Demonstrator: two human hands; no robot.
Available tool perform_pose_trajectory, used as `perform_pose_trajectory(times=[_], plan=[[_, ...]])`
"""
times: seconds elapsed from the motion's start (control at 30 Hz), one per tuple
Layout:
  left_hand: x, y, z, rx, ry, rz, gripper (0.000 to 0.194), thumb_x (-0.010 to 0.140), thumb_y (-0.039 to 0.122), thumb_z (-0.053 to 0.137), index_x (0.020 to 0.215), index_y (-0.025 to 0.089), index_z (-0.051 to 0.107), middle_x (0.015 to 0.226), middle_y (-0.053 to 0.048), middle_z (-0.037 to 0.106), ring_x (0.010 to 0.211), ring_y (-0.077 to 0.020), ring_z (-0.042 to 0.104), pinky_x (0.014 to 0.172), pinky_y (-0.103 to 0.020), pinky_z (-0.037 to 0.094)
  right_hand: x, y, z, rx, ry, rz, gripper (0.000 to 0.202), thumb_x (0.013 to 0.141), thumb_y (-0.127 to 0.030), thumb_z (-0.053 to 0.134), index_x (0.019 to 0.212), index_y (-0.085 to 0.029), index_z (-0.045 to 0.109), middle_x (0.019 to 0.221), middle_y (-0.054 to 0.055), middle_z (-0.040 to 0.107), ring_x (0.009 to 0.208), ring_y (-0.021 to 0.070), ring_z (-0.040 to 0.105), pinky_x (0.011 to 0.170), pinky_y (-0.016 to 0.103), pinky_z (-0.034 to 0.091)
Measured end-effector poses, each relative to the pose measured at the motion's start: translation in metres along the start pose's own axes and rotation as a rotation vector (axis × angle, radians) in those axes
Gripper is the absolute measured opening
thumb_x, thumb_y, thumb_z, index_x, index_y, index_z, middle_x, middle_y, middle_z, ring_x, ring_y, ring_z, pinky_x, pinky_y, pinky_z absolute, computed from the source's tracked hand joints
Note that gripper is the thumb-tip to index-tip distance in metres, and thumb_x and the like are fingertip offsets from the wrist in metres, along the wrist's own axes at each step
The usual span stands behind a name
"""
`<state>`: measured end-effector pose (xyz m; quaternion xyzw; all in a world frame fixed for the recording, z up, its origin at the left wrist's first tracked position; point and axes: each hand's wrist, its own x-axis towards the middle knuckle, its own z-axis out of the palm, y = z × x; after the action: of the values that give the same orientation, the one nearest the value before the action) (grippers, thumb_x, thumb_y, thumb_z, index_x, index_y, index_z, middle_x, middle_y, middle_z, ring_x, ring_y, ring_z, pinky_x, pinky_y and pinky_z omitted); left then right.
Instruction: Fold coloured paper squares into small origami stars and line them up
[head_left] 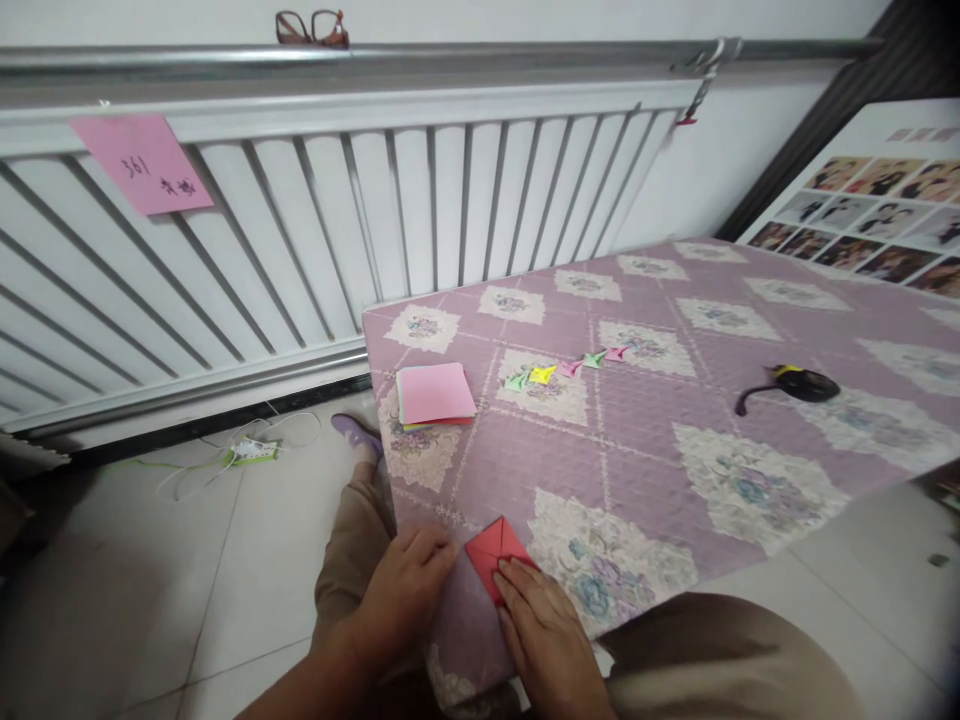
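While the right grip (546, 625) lies flat, unclamped, on folded red paper (495, 542), pointed, creased, left grip (403, 588) closure unclear

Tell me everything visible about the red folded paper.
The red paper comes to a point at its far end, with creases meeting just inside. It lies flat and slanted on the flowered tablecloth. The right hand covers its near right part; the left hand sits left of it, seemingly not touching.

Purple floral tablecloth (510, 465) under red folded paper (493, 545), paper stack (435, 393), five small paper folds (570, 369), black object (806, 385).
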<state>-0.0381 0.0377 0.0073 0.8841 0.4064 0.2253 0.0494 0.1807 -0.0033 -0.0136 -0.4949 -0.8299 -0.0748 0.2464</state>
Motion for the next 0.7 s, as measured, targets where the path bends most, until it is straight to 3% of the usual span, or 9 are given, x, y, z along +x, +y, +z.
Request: perform_pose_trajectory(times=[0.17,0.3,0.53,0.7], plan=[[-0.002,0.02,0.011,0.007,-0.056,0.105,0.031,0.095,0.016,0.039,0.124,0.017,0.052,0.115,-0.008,0.059,0.111,-0.0205,0.049,0.096,-0.036,0.044,0.0,-0.001,0.001,0.01,-0.003,0.003,0.032,0.087,-0.015,0.044,0.111,-0.019,0.064,0.112,0.006,0.068,0.101,0.0218,0.063,0.086,0.037,0.048],[-0.001,0.023,0.019,0.039,-0.146,0.083,0.035,0.095,0.021,0.044,0.129,0.018,0.048,0.123,-0.007,0.057,0.117,-0.0209,0.047,0.102,-0.037,0.038,-0.001,-0.002,0.002,-0.005,-0.026,0.014,0.033,0.086,-0.014,0.044,0.113,-0.02,0.063,0.112,0.005,0.068,0.101,0.0216,0.063,0.089,0.038,0.045],[0.005,0.032,0.008,0.096,-0.28,0.042,0.043,0.096,0.026,0.043,0.139,0.021,0.039,0.127,-0.008,0.053,0.12,-0.0232,0.045,0.102,-0.04,0.035,-0.003,0.002,-0.003,-0.069,-0.063,-0.044,0.044,0.077,-0.011,0.048,0.118,-0.022,0.059,0.116,0.0,0.068,0.106,0.0211,0.06,0.101,0.039,0.027],[0.008,0.035,0.007,0.108,-0.314,0.047,0.043,0.095,0.03,0.045,0.138,0.023,0.041,0.125,-0.009,0.052,0.119,-0.0251,0.044,0.102,-0.041,0.034,-0.01,0.009,-0.012,-0.058,-0.068,-0.036,0.041,0.08,-0.017,0.051,0.12,-0.024,0.058,0.12,-0.001,0.066,0.109,0.02,0.059,0.106,0.038,0.021]])
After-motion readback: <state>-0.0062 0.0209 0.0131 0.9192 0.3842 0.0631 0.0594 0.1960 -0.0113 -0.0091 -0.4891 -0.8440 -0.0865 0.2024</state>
